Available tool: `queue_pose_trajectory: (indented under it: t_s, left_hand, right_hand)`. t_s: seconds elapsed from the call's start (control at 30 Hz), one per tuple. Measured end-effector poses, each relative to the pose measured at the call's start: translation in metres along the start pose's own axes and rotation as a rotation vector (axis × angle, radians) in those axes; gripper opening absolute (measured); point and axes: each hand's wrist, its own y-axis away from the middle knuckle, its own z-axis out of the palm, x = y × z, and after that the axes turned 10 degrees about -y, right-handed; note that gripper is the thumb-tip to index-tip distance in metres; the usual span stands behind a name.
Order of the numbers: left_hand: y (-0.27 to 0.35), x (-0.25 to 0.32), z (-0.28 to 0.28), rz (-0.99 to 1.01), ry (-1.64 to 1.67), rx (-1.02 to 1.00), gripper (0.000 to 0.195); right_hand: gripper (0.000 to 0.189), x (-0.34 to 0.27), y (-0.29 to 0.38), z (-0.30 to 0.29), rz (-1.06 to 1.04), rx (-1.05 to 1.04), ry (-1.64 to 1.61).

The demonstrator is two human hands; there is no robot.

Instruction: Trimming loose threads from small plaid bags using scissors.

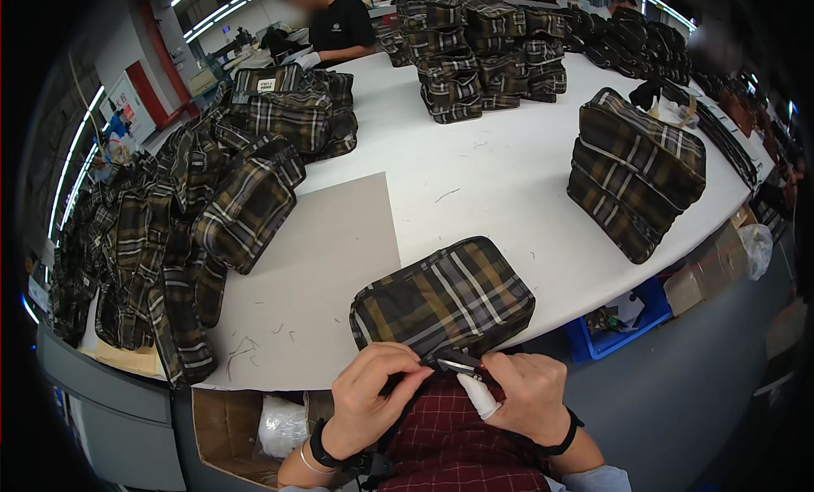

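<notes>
A plaid fabric bag (445, 295) lies at the table's near edge, right in front of me. My left hand (372, 393) pinches something small at its near edge between thumb and fingertips; whether this is fabric or thread cannot be made out. In my right hand (531, 393) is a pair of thread snips (459, 363), blades pointing left toward the left fingertips. The thumb of that hand wears a white covering (480, 396). Part of the bag's near side is hidden behind both hands.
Plaid bags form a heap (152, 237) on the left, a tall stack (470, 59) at the back and a smaller stack (636, 174) at right. Loose threads (241, 352) dot the white table (445, 155). A blue bin (594, 345) sits below. A person (343, 27) stands across the table.
</notes>
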Motion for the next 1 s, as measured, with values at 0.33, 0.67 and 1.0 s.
queue_pose_trajectory:
  t_s: [0.33, 0.67, 1.0]
  left_hand:
    - [0.004, -0.006, 0.002, 0.001, 0.08, -0.013, 0.032]
    - [0.007, -0.009, -0.001, -0.129, 0.179, -0.1, 0.028]
    - [0.005, -0.006, 0.002, -0.217, 0.173, -0.132, 0.019]
  right_hand:
    - [0.025, 0.004, -0.003, 0.0, -0.013, -0.009, -0.024]
    - [0.026, 0.014, 0.001, 0.009, -0.049, 0.047, -0.036]
    - [0.025, 0.013, 0.004, 0.022, 0.112, 0.04, -0.439]
